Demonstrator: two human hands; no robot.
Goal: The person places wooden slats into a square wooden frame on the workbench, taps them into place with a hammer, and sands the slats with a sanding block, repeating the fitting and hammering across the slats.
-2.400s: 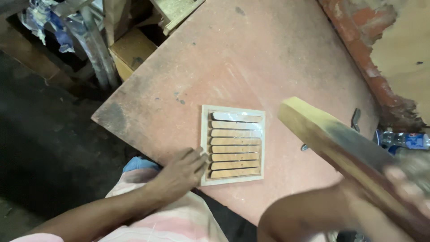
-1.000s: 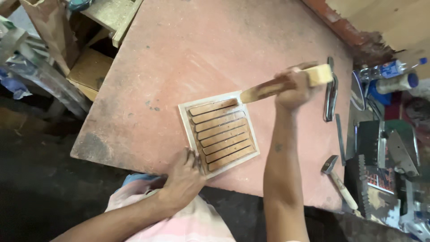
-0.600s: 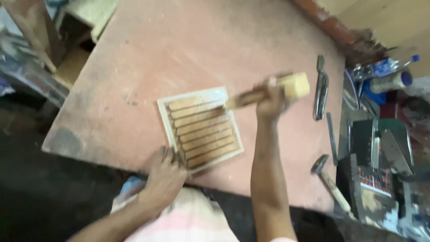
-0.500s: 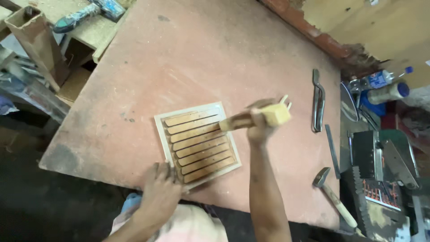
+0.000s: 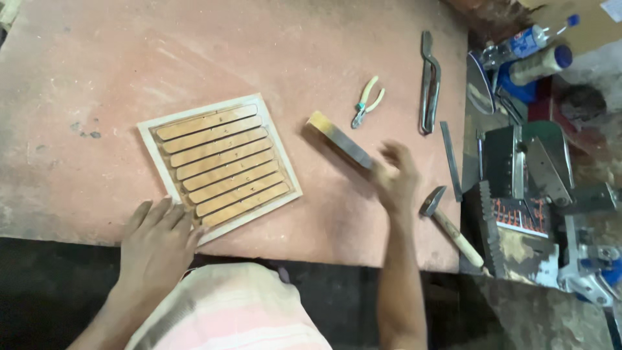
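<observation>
A square wooden frame (image 5: 220, 166) filled with several tan slats lies flat on the reddish worktable (image 5: 259, 45). My left hand (image 5: 155, 243) rests flat at the table's near edge, fingertips touching the frame's near left corner. To the frame's right, a long wooden block (image 5: 338, 139) lies on the table. My right hand (image 5: 395, 181) sits at the block's near end, blurred, with its fingers spread; whether it still touches the block is unclear.
Small pliers with cream handles (image 5: 366, 104), long metal shears (image 5: 429, 81), a flat metal strip (image 5: 450, 162) and a hammer (image 5: 450, 223) lie along the table's right side. Bottles (image 5: 534, 52) and metal machinery (image 5: 531, 188) crowd the area beyond the right edge.
My right hand brought the wooden block down from above the frame and laid it on the table to the right. The left hand stayed at the frame's corner.
</observation>
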